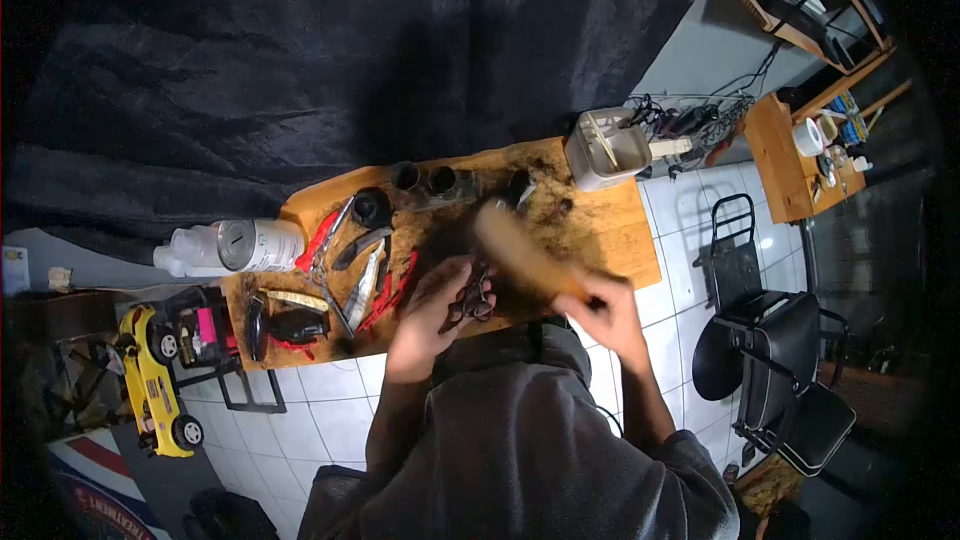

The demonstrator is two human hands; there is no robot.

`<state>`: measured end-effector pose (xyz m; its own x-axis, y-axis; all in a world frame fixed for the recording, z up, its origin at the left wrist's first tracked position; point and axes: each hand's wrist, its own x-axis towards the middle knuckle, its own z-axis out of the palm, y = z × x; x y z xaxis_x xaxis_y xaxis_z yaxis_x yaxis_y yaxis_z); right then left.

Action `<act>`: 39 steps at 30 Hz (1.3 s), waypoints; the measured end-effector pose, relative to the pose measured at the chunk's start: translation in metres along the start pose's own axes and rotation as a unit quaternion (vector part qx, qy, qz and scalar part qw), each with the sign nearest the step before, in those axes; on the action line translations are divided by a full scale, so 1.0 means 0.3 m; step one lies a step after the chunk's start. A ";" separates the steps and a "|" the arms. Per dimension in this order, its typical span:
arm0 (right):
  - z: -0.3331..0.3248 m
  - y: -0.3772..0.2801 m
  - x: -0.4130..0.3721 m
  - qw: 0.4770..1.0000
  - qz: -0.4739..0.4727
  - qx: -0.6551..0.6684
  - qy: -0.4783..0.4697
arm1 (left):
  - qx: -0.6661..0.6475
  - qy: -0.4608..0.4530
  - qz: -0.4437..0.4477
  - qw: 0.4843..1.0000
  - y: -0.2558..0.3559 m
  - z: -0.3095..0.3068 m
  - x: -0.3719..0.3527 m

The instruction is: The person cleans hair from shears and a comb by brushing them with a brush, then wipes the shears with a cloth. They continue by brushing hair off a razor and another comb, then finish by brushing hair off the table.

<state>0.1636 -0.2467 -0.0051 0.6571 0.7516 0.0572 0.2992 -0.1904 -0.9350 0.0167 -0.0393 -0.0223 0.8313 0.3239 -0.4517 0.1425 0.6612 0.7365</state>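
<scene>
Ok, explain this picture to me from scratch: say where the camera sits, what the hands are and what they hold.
No machine here: a person works with two bare hands. The single picture comes from a camera worn on their head, looking down through a wide lens. The left hand holds small dark metal scissors. The right hand grips what looks like a tan wooden brush, blurred. Both hover over a long brown wooden shelf speckled with dark bits. On it lie red-handled tools, a black tool and a beige plastic box; a white canister lies toward the picture's left. Black cloth fills the top.
</scene>
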 end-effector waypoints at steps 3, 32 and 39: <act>0.052 -0.060 -0.011 0.992 -0.032 0.017 -0.121 | 0.036 0.037 0.055 0.997 -0.012 0.029 -0.012; 0.218 -0.104 -0.128 0.983 0.011 -0.006 0.185 | 0.075 -0.021 0.175 0.982 -0.054 0.073 0.043; 0.047 0.009 -0.225 0.961 0.162 -0.046 0.218 | 0.028 -0.005 0.253 0.967 -0.030 0.146 0.076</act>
<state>0.1104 -0.2892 -0.0165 0.9477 0.3108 -0.0726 0.0756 -0.4396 -0.8950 0.0579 -0.0675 -0.0173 0.8072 0.5899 -0.0211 -0.2555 0.3815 0.8883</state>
